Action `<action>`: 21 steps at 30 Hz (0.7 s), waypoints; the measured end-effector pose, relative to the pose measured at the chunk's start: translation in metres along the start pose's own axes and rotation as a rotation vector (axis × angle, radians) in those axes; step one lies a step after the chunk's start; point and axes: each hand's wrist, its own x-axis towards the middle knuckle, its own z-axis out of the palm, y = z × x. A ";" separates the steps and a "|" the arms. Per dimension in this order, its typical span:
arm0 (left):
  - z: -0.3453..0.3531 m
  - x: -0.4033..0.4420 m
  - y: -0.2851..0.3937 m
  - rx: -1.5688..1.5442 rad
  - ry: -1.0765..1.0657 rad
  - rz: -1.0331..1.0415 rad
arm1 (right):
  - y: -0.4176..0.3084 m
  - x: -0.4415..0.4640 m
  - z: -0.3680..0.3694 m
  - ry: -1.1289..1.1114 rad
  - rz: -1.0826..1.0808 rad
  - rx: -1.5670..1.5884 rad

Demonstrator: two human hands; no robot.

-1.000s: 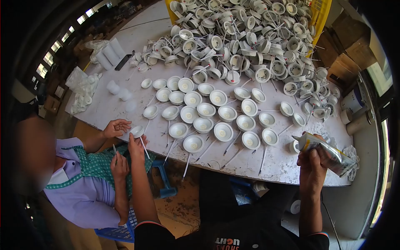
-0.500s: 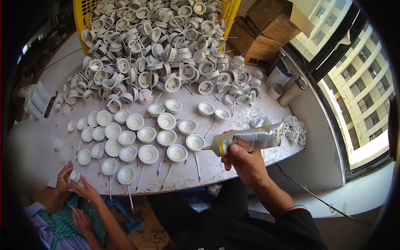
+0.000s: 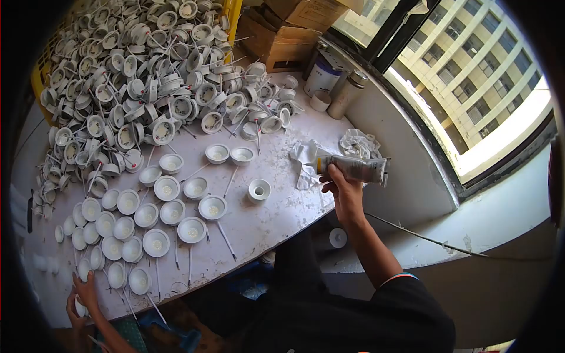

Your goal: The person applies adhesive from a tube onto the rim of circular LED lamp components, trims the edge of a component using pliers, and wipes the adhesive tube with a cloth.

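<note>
Our right hand is raised, fingers and thumb pinching the tube near-level above the table's edge; our left (low, far left) stretches to the cups, its grip unclear to us.

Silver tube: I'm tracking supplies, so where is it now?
In the head view, right of centre: the silver tube is in the right hand, near crumpled paper.

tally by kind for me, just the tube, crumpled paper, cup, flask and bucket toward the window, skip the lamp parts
silver tube, in the right hand: 1
clumps of crumpled white paper: 2
small whitish cup: 1
flask: 1
white and blue bucket: 1
total: 6
</note>
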 end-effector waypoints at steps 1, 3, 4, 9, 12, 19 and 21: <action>-0.007 -0.003 0.006 0.035 -0.039 -0.049 | 0.012 0.007 -0.014 0.056 -0.005 -0.038; 0.005 0.004 -0.007 0.073 -0.078 -0.088 | 0.035 0.017 -0.034 0.083 -0.014 -0.130; 0.028 0.021 -0.035 -0.039 -0.052 -0.048 | 0.045 0.021 -0.043 0.095 -0.020 -0.221; 0.021 0.019 -0.006 0.083 -0.068 -0.104 | 0.090 0.040 -0.060 0.161 -0.017 -0.397; 0.049 0.041 -0.041 -0.128 0.001 -0.037 | 0.099 0.050 -0.064 0.222 0.007 -0.560; 0.072 0.045 -0.072 -0.320 0.100 0.003 | 0.123 0.059 -0.079 0.206 -0.194 -0.573; 0.067 0.039 -0.065 -0.321 0.119 -0.003 | 0.118 0.058 -0.079 0.161 -0.089 -0.604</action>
